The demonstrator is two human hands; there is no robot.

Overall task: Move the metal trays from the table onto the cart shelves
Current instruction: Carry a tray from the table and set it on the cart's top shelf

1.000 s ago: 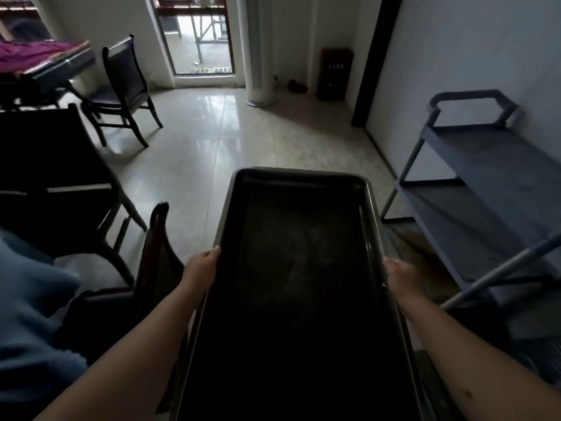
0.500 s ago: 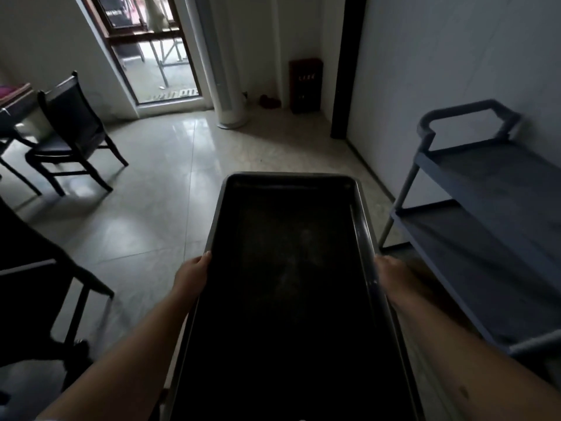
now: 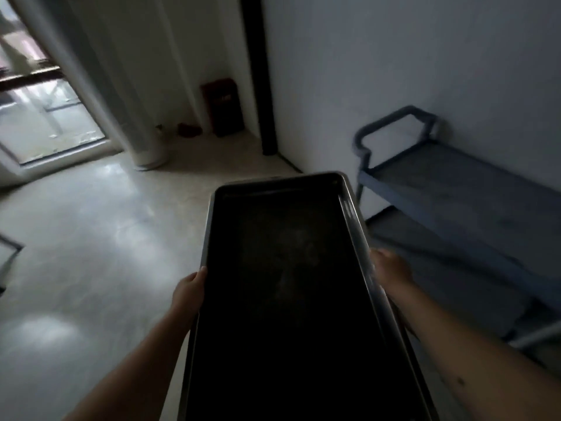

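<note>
Both hands, left hand [image 3: 189, 288] and right hand [image 3: 391, 268], stayed clenched on the tray [image 3: 288, 299]; the cart [image 3: 455, 202] had swung closer at right of frame, so shelving seemed near.

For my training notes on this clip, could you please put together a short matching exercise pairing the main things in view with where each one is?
Things:
1. dark rectangular metal tray
2. blue-grey two-shelf cart
3. dark red box
4. white round column

Places:
A. on the floor in the far corner
B. against the wall on the right
C. beside the glass door on the left
D. held between the left hand and the right hand

Pairs: 1-D, 2-B, 3-A, 4-C
</note>
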